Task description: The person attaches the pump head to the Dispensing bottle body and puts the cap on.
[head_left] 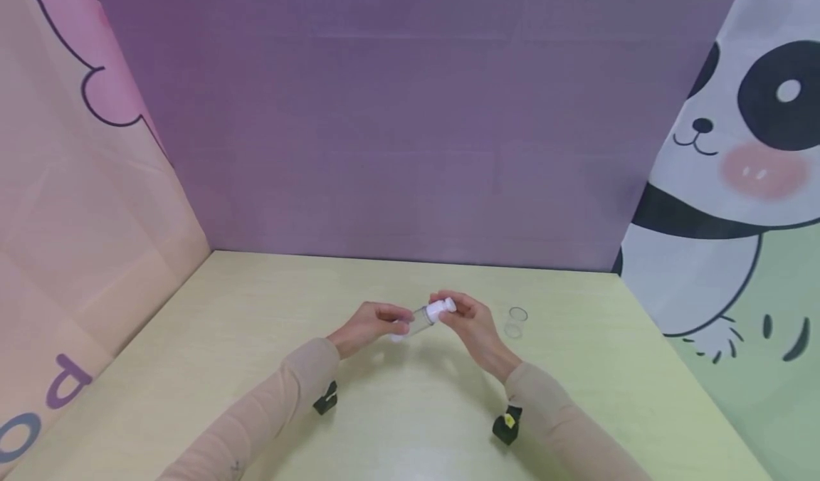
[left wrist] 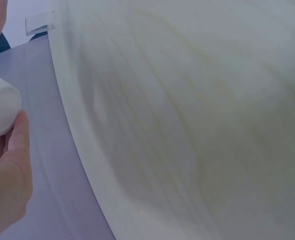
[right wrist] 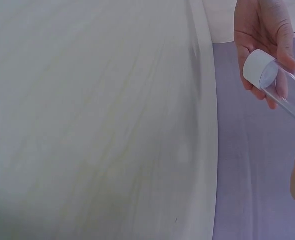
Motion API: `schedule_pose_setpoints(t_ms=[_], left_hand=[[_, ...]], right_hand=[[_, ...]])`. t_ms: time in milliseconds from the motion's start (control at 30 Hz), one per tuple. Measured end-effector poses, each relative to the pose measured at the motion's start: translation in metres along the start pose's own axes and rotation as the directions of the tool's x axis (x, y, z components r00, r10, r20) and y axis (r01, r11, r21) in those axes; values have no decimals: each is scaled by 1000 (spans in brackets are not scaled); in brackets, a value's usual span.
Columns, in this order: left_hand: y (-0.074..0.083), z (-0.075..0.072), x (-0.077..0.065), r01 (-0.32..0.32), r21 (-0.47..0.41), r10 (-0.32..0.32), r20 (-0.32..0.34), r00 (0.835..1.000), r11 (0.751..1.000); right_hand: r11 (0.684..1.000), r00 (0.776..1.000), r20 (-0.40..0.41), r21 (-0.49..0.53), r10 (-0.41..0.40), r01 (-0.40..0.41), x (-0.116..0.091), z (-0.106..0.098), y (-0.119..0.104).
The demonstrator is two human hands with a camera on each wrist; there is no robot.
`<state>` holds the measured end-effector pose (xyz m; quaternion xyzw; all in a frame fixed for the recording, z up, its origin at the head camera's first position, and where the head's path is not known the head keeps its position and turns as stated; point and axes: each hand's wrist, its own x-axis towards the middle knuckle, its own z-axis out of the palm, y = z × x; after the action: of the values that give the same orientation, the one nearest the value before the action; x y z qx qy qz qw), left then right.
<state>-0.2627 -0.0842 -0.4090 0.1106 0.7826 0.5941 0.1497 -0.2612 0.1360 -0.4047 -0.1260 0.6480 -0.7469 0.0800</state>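
A clear cylindrical bottle (head_left: 419,321) with a white stepped top (head_left: 440,309) is tilted above the table, its top end pointing right and up. My left hand (head_left: 376,322) holds the lower end, where a white base (right wrist: 257,68) shows in the right wrist view. Fingers and thumb of my right hand (head_left: 472,324) pinch the white top. In the left wrist view, the round face of the base rests against the left fingers (left wrist: 20,135). The right wrist view shows see-through walls and no visible contents.
A small clear open cylinder (head_left: 515,322) lies on the pale wooden table (head_left: 269,289), right of my right hand. A purple backdrop (head_left: 410,146) rises behind the table. Printed cloth panels stand at both sides, the right one with a panda (head_left: 705,267).
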Motion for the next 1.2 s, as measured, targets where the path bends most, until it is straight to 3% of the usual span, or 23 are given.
schedule_pose_setpoints(t_ms=[500,1200], left_hand=[[-1,-1,1,3,20,-4,20,1000,1000],[-4,3,3,9,18,-9,14,1000,1000]], right_hand=[[1000,999,-38,27,-4,5,1,1,2],[995,988,-147,-80,39,-51,3,1,6]])
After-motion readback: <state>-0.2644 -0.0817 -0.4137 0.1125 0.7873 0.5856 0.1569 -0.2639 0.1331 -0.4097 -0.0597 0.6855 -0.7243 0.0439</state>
